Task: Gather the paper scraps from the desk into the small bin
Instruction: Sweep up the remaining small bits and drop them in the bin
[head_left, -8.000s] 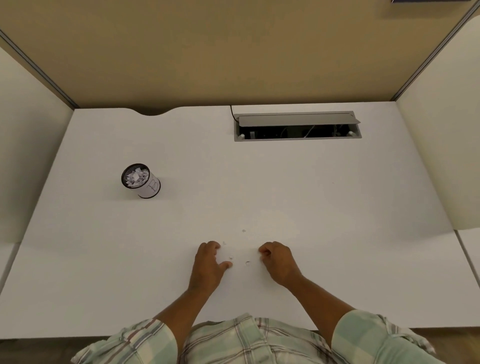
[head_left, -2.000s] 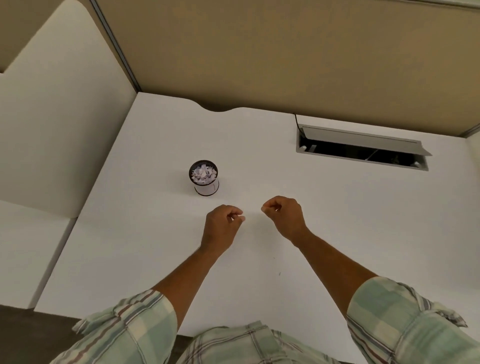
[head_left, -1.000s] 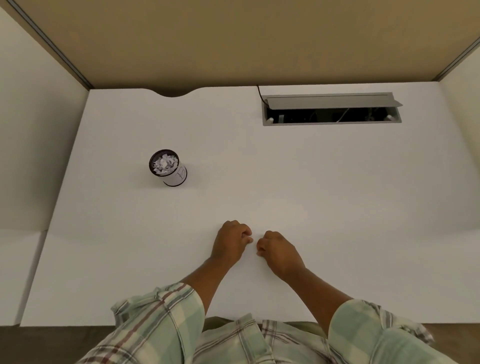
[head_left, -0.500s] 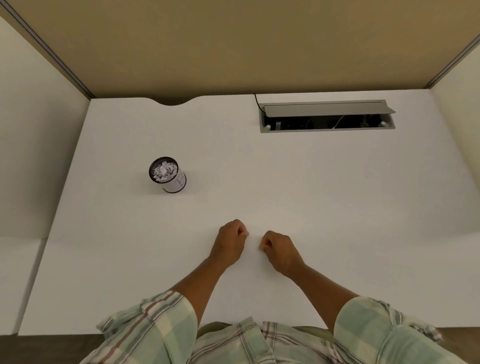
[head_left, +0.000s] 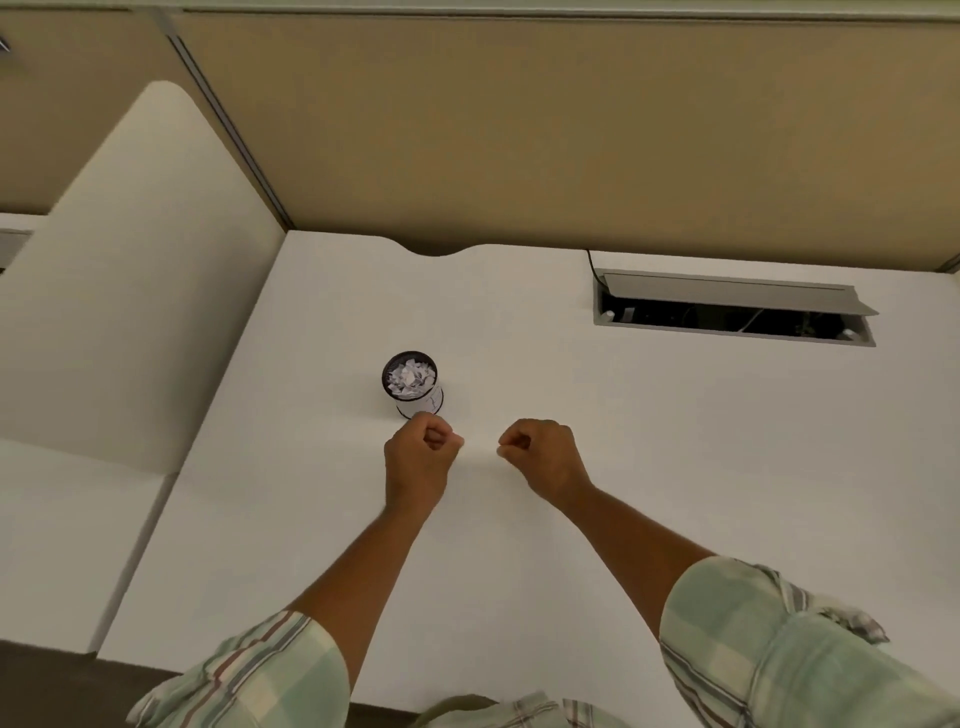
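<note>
Standing upright on the white desk, the small bin is a round container with a dark rim and a pale wall bearing a faint mark. Its long axis runs vertical and its mouth opens upward. White paper scraps fill it close to the rim in a loose, crumpled heap. It sits left of the desk's middle, well apart from the cable hatch at the rear right, whose grey flap is raised over a dark recess with wiring inside.

Left hand: fingers curled together into a loose fist, thumb pressed against the forefinger, positioned just in front of the bin and nearly touching its base in this view. Whether it holds a scrap cannot be determined. Right hand: fingers likewise closed in a fist, beside the left hand with a gap between them; contents not visible. Both forearms are bare, with checked sleeves rolled up.
</note>
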